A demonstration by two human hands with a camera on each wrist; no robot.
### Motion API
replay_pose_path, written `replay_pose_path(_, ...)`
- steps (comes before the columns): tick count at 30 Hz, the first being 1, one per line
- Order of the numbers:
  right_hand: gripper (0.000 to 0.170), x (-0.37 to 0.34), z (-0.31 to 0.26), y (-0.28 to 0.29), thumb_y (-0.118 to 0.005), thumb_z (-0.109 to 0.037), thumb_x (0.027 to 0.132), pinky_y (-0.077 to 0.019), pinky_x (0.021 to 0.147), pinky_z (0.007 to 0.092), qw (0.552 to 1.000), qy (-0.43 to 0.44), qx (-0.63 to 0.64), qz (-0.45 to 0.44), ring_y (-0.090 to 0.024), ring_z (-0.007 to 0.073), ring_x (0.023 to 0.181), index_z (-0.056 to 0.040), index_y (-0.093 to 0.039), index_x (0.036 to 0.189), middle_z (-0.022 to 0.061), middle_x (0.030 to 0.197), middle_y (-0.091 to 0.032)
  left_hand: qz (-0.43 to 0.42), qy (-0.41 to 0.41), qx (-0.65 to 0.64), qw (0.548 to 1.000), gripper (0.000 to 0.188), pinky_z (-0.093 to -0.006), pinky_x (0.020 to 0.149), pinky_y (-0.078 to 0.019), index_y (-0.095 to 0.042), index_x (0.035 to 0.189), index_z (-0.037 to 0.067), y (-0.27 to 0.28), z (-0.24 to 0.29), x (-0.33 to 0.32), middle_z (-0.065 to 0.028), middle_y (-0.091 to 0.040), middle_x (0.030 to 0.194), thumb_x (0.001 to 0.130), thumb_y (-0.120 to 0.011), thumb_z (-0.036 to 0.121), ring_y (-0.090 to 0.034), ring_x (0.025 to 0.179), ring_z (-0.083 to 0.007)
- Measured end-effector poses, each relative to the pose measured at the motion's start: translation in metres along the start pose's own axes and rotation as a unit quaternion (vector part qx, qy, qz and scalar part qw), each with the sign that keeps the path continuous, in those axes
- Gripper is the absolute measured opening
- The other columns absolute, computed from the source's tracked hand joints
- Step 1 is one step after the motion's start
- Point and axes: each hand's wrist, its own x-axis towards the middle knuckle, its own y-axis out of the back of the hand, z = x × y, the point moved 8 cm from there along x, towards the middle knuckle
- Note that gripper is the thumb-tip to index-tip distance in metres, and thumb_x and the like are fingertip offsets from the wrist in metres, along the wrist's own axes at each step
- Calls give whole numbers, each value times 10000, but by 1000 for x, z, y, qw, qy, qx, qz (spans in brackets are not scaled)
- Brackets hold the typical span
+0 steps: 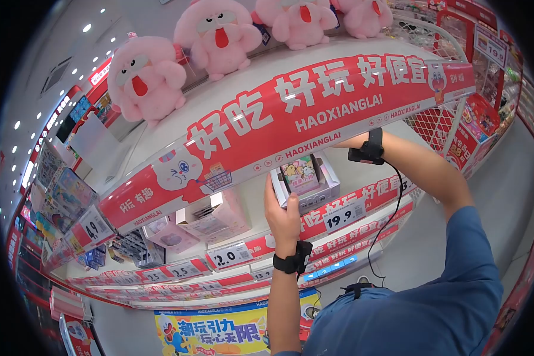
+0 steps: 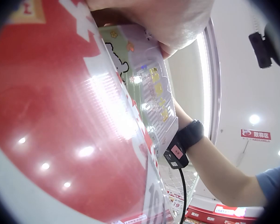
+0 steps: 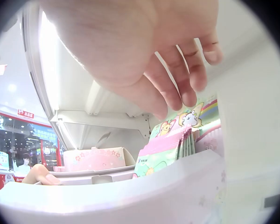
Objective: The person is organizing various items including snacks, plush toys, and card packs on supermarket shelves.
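A pale display box (image 1: 323,194) with a cartoon-printed back panel sits on the shelf under the red sign strip. My left hand (image 1: 283,218) grips its left side, thumb by the front edge; the left wrist view shows that hand (image 2: 163,18) against the box's printed purple side (image 2: 151,86). Over the open box in the right wrist view, my right hand (image 3: 144,51) reaches with its fingers extended and slightly bent, holding nothing. Below the fingertips stand several green and pink packets (image 3: 161,151) inside the box. The sign strip hides the right hand in the head view.
Above hangs a wide red sign strip (image 1: 314,98), with pink plush toys (image 1: 216,35) on the top shelf. Further left stands an open white-and-pink box (image 1: 213,216). Price tags (image 1: 344,218) line the shelf edge. A cable (image 1: 391,225) hangs from my right wrist camera.
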Motion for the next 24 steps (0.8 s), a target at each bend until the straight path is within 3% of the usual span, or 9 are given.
replay_pose_path(2, 234, 3, 5, -5, -599, -240, 877, -514, 750, 375, 998, -15, -33, -49, -656, 247, 866, -65, -635, 1029, 113, 950, -681, -3, 29, -10, 1000, 608, -393, 955, -422, -397, 1350, -67, -1, -3, 0, -248, -521, 1257, 780, -528, 99, -549, 1119, -333)
replay_pose_path(5, 261, 2, 14, -24, -591, -214, 874, -509, 778, 400, 995, 0, -59, -80, -642, 296, 906, -44, -618, 1070, 151, 966, -666, 9, -1, 15, 1000, 559, -321, 868, -456, -420, 1331, -73, 0, 1, 1, -189, -584, 1161, 802, -495, 90, -574, 995, -212)
replay_pose_path(7, 278, 2, 18, -35, -598, -209, 865, -508, 786, 405, 997, 56, -34, -48, -636, 317, 912, -36, -613, 1081, 167, 965, -661, 10, 0, 5, 1000, 556, -321, 873, -452, -421, 1329, -75, -1, 4, 1, -193, -581, 1159, 803, -496, 89, -572, 1000, -213)
replay_pose_path(11, 296, 9, 23, -50, -626, -185, 837, -503, 806, 410, 995, 85, -7, -44, -628, 335, 929, -35, -606, 1091, 172, 994, -652, 11, -3, 6, 1000, 556, -320, 881, -448, -420, 1331, -74, -3, 4, 3, -192, -581, 1160, 804, -492, 87, -570, 1006, -215)
replay_pose_path(16, 339, 11, 26, -56, -654, -188, 809, -499, 827, 410, 995, 91, 6, -44, -623, 333, 954, -31, -598, 1103, 171, 1002, -650, 7, 20, -10, 1000, 557, -318, 882, -446, -418, 1337, -72, -2, 8, 1, -188, -582, 1163, 810, -487, 94, -567, 1007, -211)
replay_pose_path(19, 370, 9, 22, -54, -675, -175, 786, -499, 834, 404, 993, 110, -7, -36, -622, 330, 967, -32, -590, 1118, 167, 1010, -652, -2, 43, -27, 999, 579, -364, 930, -438, -404, 1328, -87, -3, 4, 2, -238, -559, 1203, 786, -506, 86, -579, 1064, -287)
replay_pose_path(24, 429, 3, 20, -34, -689, -153, 764, -485, 866, 413, 993, 113, -7, -33, -616, 314, 1016, -44, -570, 1162, 135, 1033, -666, -3, 47, -20, 999, 569, -360, 936, -430, -408, 1326, -81, -3, 5, 2, -233, -556, 1205, 789, -503, 79, -571, 1072, -283)
